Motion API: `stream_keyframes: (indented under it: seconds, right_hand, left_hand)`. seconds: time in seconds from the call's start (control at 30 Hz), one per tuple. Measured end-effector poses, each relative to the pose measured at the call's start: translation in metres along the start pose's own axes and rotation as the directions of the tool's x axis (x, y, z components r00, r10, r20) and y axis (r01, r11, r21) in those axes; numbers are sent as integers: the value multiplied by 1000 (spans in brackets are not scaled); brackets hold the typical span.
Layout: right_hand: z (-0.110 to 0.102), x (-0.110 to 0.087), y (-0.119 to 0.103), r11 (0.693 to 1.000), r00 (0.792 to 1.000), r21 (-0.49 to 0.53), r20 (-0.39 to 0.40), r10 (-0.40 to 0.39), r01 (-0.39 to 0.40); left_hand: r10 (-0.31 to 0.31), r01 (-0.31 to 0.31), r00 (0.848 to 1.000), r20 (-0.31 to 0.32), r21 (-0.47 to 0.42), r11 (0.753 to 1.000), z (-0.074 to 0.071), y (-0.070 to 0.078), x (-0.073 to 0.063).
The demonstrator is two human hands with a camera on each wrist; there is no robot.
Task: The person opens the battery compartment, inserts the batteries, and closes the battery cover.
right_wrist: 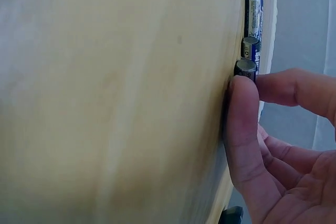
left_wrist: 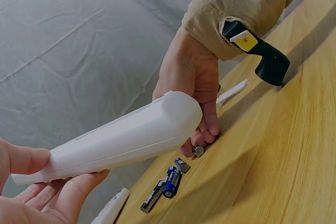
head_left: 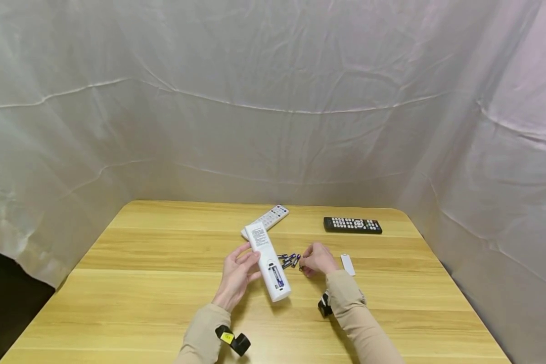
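Note:
My left hand (head_left: 235, 275) grips a white remote control (head_left: 263, 253) above the table, its back turned up. The battery compartment near its lower end is uncovered, and a blue battery (head_left: 277, 276) lies inside. To the right, my right hand (head_left: 318, 259) is down at the tabletop beside a small group of loose blue batteries (head_left: 288, 261). Its thumb and index finger pinch one battery (right_wrist: 245, 67), whose metal end shows between the fingertips in the right wrist view. The left wrist view shows the remote's rounded end in front of part of the right hand.
A white battery cover (head_left: 348, 264) lies right of my right hand. Farther back are a second light remote (head_left: 273, 216), partly behind the held one, and a black remote (head_left: 352, 225). Grey fabric (head_left: 273, 126) hangs behind the wooden table (head_left: 141, 283).

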State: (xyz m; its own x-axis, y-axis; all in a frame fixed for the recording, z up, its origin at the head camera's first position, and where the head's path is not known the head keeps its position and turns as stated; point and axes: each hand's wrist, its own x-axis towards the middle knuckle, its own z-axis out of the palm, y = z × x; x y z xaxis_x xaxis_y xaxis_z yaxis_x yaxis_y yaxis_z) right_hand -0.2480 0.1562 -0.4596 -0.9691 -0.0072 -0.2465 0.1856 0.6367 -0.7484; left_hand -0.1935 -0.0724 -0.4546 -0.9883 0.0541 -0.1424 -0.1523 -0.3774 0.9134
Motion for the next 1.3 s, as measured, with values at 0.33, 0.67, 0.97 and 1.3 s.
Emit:
stream_keyframes:
  seconds: [0.33, 0.67, 0.97, 1.3]
  right_hand:
    - [1, -3, -3, 995, 999, -99, -25, -22, 20]
    - [2, -9, 2, 998, 997, -26, -51, -61, 60]
    - [2, -16, 10, 986, 991, 118, -75, -109, 117]
    - [3, -24, 10, 947, 959, 201, -186, -212, 249]
  left_hand:
    - [-1, 1, 1000, 0, -7, 1000, -1, 1, 0]
    - [-3, 3, 1000, 8, 0, 1000, -1, -1, 0]
    - [-9, 9, 1000, 3, -4, 1000, -1, -1, 2]
    - [-11, 11, 1000, -1, -14, 1000, 0, -2, 3]
